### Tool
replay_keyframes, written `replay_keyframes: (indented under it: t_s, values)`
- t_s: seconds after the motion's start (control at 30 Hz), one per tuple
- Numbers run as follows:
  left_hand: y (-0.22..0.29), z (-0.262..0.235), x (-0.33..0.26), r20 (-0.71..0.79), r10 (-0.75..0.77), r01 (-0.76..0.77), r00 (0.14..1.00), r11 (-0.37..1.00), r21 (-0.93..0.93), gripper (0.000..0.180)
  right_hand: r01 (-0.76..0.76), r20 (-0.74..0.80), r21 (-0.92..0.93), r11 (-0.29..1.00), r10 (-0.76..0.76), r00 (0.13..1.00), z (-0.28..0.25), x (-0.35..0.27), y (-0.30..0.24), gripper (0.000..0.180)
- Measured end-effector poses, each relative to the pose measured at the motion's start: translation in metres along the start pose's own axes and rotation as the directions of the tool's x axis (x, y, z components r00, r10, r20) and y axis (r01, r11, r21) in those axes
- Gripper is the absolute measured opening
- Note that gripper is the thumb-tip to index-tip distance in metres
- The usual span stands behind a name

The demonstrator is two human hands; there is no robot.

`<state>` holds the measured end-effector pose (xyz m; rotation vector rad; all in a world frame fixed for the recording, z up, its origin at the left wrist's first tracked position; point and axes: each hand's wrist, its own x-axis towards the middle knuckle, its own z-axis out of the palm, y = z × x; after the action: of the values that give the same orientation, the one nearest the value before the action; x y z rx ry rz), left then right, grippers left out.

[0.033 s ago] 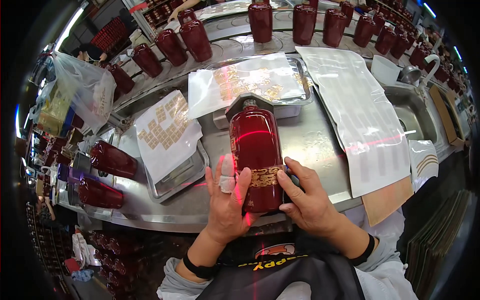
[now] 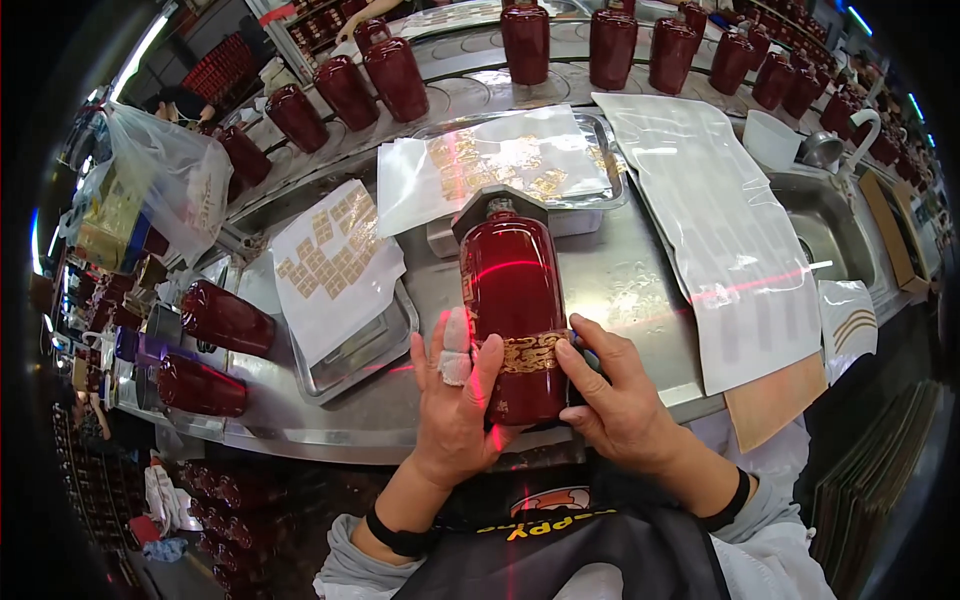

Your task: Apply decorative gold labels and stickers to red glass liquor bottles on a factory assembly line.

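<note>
A glossy dark red bottle (image 2: 512,280) lies in front of me, its dark neck pointing away and resting on a dark angular support (image 2: 545,215). A gold patterned band (image 2: 528,354) crosses its lower part. My left hand (image 2: 455,400) grips the bottle's left side, thumb on the red surface by the band's left end. White wrapping covers one of its fingers. On the opposite side, my right hand (image 2: 615,395) presses fingertips against the band's right end, with its thumb near the bottle's base. The bottle's underside is hidden.
Sheets of gold decals (image 2: 335,245) lie left on a metal tray (image 2: 360,365), and more decals (image 2: 495,160) lie beyond the bottle. A long white sheet (image 2: 690,220) and a sink (image 2: 835,235) are right. Red bottles (image 2: 525,45) line a curved conveyor; two others (image 2: 228,318) lie left.
Bottles on the far conveyor have shifted slightly to the right. My hands and the bottle between them look nearly unchanged.
</note>
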<state>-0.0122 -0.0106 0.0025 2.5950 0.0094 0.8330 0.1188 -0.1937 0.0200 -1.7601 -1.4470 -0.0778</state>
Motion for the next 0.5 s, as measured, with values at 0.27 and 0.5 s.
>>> replay_keyframes:
  t_s: [0.27, 0.5]
  values:
    - [0.002, -0.004, 0.002, -0.017, 0.023, -0.021, 1.0, 0.998, 0.064, 0.097, -0.533, 0.067, 0.576, 0.62, 0.614, 0.786, -0.018, -0.002, 0.002, 0.036]
    - [-0.003, 0.001, -0.001, 0.0, -0.016, 0.016, 1.0, 1.0, -0.016, 0.102, -0.521, 0.342, 0.846, 0.112, 0.637, 0.691, -0.011, 0.002, 0.026, 0.021]
